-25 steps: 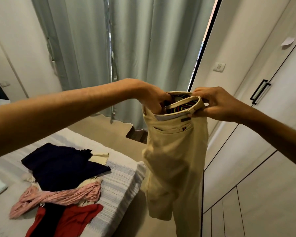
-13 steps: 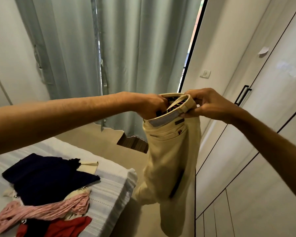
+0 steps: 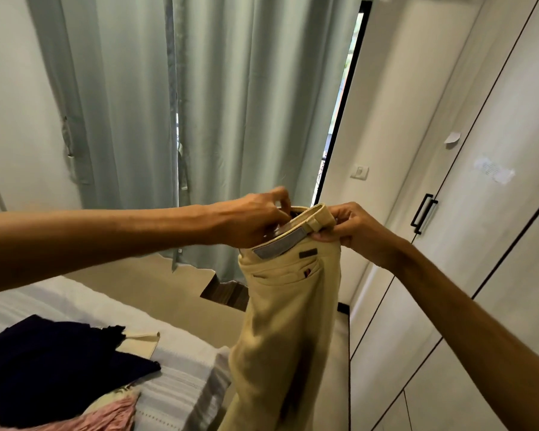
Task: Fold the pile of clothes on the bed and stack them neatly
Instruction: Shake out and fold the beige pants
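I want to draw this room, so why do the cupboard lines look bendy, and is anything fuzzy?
In the head view, the wide lens bows straight edges, so the wardrobe seams slant and curve near the frame's edge. The left hand looks slightly smeared at its fingers; the beige trousers look fairly sharp. Bright daylight glows through the gap beside the curtains.

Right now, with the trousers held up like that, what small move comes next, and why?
Probably lower the trousers onto the bed: both hands, left and right, grip the waistband in mid-air, and the legs hang beside the bed, unfolded.
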The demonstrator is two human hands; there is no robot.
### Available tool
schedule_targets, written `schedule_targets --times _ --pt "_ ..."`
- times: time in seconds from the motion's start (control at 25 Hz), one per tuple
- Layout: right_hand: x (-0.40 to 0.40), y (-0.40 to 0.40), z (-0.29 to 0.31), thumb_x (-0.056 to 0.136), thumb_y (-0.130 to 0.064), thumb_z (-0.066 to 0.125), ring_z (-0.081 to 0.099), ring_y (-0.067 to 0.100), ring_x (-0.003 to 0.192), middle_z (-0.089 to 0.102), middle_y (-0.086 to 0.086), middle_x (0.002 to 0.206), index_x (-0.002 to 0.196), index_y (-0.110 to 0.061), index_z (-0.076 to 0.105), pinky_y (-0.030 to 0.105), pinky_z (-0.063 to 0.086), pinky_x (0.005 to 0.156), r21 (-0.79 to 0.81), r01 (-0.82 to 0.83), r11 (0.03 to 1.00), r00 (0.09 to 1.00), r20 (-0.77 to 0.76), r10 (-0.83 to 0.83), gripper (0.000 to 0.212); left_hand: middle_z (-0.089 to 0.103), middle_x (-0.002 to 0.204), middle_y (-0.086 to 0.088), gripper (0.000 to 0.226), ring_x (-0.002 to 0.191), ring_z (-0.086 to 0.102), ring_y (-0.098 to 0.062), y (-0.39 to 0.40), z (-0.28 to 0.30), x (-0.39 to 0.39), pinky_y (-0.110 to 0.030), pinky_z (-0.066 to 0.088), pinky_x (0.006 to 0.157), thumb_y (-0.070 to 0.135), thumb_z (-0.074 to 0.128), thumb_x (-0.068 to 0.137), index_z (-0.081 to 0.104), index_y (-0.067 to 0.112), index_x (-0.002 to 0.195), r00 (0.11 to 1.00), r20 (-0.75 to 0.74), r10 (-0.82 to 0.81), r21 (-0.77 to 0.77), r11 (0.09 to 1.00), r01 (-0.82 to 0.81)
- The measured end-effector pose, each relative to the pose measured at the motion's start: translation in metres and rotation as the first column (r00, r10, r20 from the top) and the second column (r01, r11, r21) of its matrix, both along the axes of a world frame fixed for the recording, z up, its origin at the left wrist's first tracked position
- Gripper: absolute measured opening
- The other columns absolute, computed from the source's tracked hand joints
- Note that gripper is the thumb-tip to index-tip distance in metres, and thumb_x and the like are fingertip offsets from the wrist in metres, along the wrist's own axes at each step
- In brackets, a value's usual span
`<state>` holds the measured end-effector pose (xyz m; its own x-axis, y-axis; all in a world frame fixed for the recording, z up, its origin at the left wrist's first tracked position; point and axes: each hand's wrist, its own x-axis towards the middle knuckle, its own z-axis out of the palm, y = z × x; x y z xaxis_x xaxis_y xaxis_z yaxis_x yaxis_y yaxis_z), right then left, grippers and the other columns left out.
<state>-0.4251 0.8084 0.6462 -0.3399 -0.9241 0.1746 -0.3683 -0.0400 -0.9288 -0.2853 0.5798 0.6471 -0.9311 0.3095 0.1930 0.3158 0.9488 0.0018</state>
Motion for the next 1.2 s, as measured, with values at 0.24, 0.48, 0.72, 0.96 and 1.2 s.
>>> schedule_targets --times 0.24,0.48,0.72,0.96,1.2 --pt "0.010 -0.006 0.004 0.080 -0.010 0.076 0.071 0.031 0.104 0.076 0.014 0.108 0.109 -0.004 0.077 0.034 0.058 0.087 0.025 -0.077 0.997 0.991 -0.106 0.079 0.030 0.071 0.114 -0.004 0.025 0.104 0.067 -0.021 0.008 0.020 -0.005 -0.032 0.057 0.090 0.020 0.068 0.099 0.068 0.013 0.123 0.863 0.502 0.059 0.116 0.984 -0.135" --pt "-0.002 0.011 -0.005 0.083 -0.012 0.075 0.069 0.034 0.110 0.074 0.018 0.114 0.116 -0.003 0.075 0.037 0.057 0.091 0.051 -0.028 0.998 0.989 -0.143 0.035 0.034 0.059 0.115 -0.002 0.026 0.103 0.058 -0.019 0.008 -0.014 -0.005 -0.028 0.052 0.083 0.019 0.066 0.099 0.068 0.018 0.125 0.953 0.304 0.001 0.172 0.983 -0.056" --pt "-0.009 0.016 0.001 0.084 -0.005 0.083 0.069 0.028 0.103 0.073 0.004 0.104 0.107 -0.015 0.080 0.036 0.059 0.089 0.107 -0.011 0.994 0.902 -0.427 0.056 0.025 0.056 0.117 0.000 0.072 0.100 0.056 -0.015 0.035 -0.017 0.000 -0.027 0.049 0.084 0.010 0.065 0.099 0.029 0.028 0.159 0.933 0.359 0.036 0.161 0.982 -0.099" --pt "-0.015 0.014 -0.022 0.086 -0.006 0.082 0.069 0.026 0.102 0.072 0.000 0.108 0.111 -0.014 0.081 0.039 0.063 0.084 0.186 0.009 0.982 0.794 -0.598 0.106 0.026 0.063 0.115 -0.003 0.039 0.100 0.060 -0.020 0.048 -0.052 0.024 -0.037 0.057 0.091 0.020 0.058 0.105 0.051 0.022 0.143 0.921 0.382 0.081 0.130 0.982 -0.140" --pt "-0.013 0.012 -0.051 0.100 -0.021 0.060 0.067 0.012 0.101 0.071 -0.009 0.120 0.111 -0.022 0.077 0.025 0.055 0.067 -0.157 0.074 0.985 0.162 -0.973 -0.167 0.020 0.069 0.096 -0.003 0.034 0.090 0.056 -0.027 0.145 -0.099 0.068 -0.044 0.044 0.094 0.044 0.044 0.107 0.055 0.018 0.126 0.973 -0.047 0.226 -0.021 0.974 -0.227"
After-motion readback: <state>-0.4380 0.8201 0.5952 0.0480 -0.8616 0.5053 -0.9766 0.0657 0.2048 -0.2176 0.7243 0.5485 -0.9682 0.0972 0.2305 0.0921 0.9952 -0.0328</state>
